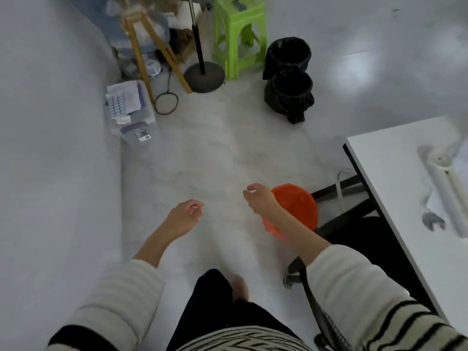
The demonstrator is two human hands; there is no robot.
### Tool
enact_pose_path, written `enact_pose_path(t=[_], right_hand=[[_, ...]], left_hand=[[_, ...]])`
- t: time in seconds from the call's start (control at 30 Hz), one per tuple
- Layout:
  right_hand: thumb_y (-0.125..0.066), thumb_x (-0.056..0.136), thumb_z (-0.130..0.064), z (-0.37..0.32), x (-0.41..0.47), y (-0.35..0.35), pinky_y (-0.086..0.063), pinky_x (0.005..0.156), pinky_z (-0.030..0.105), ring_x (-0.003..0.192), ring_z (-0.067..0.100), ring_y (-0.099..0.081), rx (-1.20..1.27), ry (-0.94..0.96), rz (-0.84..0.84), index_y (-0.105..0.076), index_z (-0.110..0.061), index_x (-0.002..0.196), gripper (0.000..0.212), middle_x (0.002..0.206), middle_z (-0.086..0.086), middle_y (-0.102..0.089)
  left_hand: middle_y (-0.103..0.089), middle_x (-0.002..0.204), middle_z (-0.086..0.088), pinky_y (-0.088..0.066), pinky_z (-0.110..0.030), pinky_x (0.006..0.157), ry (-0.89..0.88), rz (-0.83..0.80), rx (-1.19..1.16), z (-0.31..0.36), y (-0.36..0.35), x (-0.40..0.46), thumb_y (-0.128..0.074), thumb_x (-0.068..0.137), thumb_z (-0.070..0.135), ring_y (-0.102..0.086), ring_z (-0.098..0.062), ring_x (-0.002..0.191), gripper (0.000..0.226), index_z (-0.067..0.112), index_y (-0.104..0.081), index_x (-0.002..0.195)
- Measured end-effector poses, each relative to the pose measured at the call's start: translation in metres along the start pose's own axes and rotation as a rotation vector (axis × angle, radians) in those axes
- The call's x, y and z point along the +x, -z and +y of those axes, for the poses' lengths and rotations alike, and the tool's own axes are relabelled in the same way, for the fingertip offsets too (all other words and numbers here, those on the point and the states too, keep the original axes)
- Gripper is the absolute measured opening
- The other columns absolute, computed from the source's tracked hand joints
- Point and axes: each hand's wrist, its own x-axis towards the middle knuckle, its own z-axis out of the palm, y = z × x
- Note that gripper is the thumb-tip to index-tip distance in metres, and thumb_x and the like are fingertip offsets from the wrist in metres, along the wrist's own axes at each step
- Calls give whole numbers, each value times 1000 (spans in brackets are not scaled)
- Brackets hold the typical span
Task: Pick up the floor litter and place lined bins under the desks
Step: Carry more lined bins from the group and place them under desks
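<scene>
Two bins lined with black bags stand on the pale floor ahead: the far bin and the near bin, touching each other. An orange bin with an orange liner sits by the desk's black frame, just right of my right hand. That hand hovers over the floor with fingers loosely curled and holds nothing. My left hand hangs lower left, also loosely curled and without anything in it. Both hands are well short of the black bins.
A white desk with a lamp and a wrench fills the right side. A green stool, a lamp stand base, a wooden easel leg, a racket and a clear storage box crowd the far left corner beside a white wall.
</scene>
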Motion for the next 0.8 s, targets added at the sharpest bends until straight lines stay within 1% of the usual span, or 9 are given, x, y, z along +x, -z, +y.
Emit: enact_pose_path(t=[0.1,0.13,0.23,0.33,0.47,0.53,0.67,0.73,0.8], right_hand=[[-48,94,-26,-32,57,26,-35,59,18,69,14,-47,31,-14,12,-52,-17,120,28,87,1,-50],[-47,94,-24,-49,86,39,-36,61,18,70,15,-47,51,-24,23,-52,-15,123,31,91,2,-50],[-45,95,-20,-85,158,74,-46,85,33,89,21,-47,75,-58,34,-51,-9,127,35,101,4,-48],[-42,96,-15,-126,224,115,-47,90,40,89,23,-49,166,-117,85,-49,-14,101,9,99,10,-50],[-44,95,-12,-171,317,169,-46,75,37,82,26,-51,313,-208,195,-48,-10,84,13,93,16,-52],[-46,95,-16,-189,358,199,-45,71,33,81,27,-53,393,-268,232,-51,-11,94,7,97,15,-54],[-46,96,-21,-203,428,257,-46,75,34,88,25,-52,440,-331,256,-49,-4,128,37,109,10,-55],[-46,96,-23,-208,466,290,-48,88,40,93,21,-50,414,-335,286,-46,-3,133,42,121,14,-58],[-45,95,-24,-213,508,328,-44,99,42,99,21,-51,387,-339,303,-47,-3,133,43,124,17,-57]], left_hand=[[-66,115,-12,-47,-36,90,-7,45,22,30,25,68,-47,94,16,-63,-30,106,25,9,-61,114],[-66,115,-13,-47,-39,93,-15,68,25,48,37,103,-47,94,14,-62,-31,107,25,8,-61,113],[-66,117,-15,-48,-42,96,-29,74,41,89,65,190,-47,93,12,-63,-33,107,25,8,-62,112],[-64,120,-13,-47,-42,99,-59,31,86,140,96,273,-46,93,14,-61,-32,110,26,11,-61,114],[-63,122,-11,-46,-40,100,-112,-31,164,224,135,382,-45,94,16,-59,-29,113,28,11,-59,118],[-61,124,-11,-45,-39,100,-140,-68,208,273,148,433,-43,95,17,-58,-28,114,29,11,-57,120],[-61,125,-12,-45,-40,101,-157,-142,283,349,146,523,-43,95,16,-58,-30,115,30,10,-56,122],[-61,126,-13,-46,-39,100,-151,-162,303,381,136,565,-43,95,15,-58,-29,114,30,10,-56,122],[-59,129,-12,-43,-35,101,-149,-182,339,413,123,610,-42,95,14,-56,-27,118,32,9,-56,124]])
